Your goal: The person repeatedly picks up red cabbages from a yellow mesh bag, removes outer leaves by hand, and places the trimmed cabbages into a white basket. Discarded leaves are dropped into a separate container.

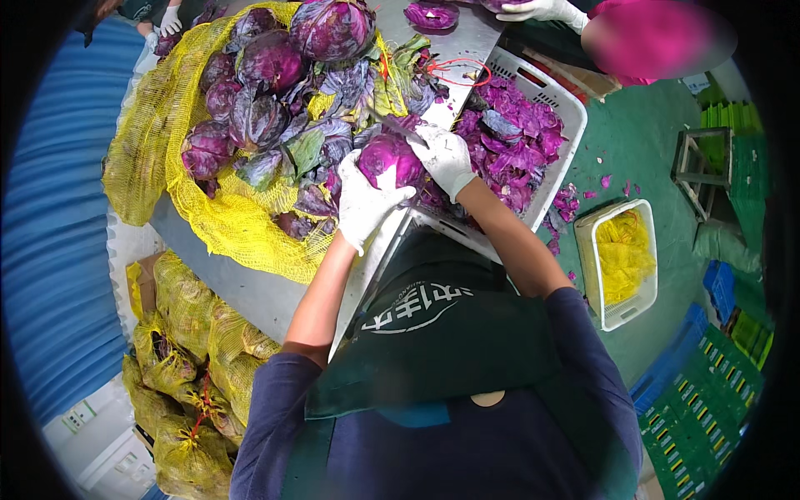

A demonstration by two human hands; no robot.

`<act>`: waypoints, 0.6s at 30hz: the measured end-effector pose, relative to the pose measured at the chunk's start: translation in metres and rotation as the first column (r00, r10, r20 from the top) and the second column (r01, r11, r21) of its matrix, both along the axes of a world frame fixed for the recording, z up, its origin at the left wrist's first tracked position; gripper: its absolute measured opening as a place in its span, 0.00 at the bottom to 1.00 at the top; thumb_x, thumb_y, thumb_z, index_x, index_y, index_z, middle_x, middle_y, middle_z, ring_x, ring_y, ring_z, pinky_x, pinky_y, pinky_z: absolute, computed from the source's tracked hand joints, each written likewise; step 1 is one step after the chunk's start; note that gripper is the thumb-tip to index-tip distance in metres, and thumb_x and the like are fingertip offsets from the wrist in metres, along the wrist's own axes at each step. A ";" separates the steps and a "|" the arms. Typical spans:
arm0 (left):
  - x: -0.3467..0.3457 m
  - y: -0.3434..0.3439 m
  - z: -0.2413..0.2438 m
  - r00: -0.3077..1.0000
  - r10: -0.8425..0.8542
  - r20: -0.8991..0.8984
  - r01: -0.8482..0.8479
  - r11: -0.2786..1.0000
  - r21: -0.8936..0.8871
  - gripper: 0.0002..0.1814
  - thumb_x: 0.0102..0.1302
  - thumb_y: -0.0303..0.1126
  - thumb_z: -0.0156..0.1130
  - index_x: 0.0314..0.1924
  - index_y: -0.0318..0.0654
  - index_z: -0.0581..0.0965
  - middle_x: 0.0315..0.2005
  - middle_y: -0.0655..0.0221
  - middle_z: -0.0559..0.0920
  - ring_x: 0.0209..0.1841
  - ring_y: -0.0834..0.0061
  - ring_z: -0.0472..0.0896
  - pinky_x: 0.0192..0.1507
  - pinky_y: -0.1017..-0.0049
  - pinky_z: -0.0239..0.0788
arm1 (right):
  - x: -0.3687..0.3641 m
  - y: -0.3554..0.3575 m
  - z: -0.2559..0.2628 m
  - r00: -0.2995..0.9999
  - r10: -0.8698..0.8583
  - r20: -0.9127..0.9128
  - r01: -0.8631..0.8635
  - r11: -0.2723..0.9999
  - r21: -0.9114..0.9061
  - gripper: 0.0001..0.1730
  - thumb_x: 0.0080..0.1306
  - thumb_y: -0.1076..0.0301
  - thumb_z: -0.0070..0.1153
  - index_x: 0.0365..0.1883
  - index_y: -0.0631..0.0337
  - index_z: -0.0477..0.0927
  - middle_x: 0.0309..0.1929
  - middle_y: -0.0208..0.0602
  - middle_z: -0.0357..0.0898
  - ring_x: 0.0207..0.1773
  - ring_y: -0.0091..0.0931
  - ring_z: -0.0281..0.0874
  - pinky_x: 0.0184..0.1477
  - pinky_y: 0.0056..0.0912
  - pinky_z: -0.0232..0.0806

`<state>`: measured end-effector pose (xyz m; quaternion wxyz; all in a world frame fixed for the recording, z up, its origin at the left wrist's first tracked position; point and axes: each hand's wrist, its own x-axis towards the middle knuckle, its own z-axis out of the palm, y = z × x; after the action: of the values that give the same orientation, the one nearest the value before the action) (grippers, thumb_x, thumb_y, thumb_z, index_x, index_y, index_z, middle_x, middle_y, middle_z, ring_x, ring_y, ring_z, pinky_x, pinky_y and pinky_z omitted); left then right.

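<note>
My left hand, in a white glove, grips a red cabbage from its near left side. A knife is in my gloved right hand, its blade pointing up and left across the top of the cabbage. Both hands are above the edge of a metal table, where it meets a white crate filled with torn purple leaves. To the left, whole red cabbages and loose outer leaves lie on a yellow mesh sack.
Filled mesh sacks are piled at lower left. A second white crate with yellow netting stands on the green floor, near scattered leaf scraps. Across the table are a co-worker's gloved hand and another person's glove.
</note>
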<state>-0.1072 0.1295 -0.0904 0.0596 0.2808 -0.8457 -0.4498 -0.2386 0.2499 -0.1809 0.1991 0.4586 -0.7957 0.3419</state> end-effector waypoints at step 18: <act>0.044 -0.053 -0.010 0.934 0.289 -0.207 -0.029 0.643 0.766 0.33 0.52 0.29 0.69 0.58 0.35 0.68 0.51 0.64 0.75 0.53 0.70 0.74 0.58 0.69 0.66 | -0.087 0.113 -0.019 0.722 -0.527 0.449 0.224 0.791 0.569 0.23 0.62 0.47 0.53 0.44 0.55 0.82 0.39 0.46 0.81 0.46 0.40 0.78 0.50 0.40 0.69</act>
<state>-0.0637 0.0761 -0.1008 0.1105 0.2798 -0.5344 -0.7899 -0.3258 0.3629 -0.1995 -0.1079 0.1868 -0.9536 0.2102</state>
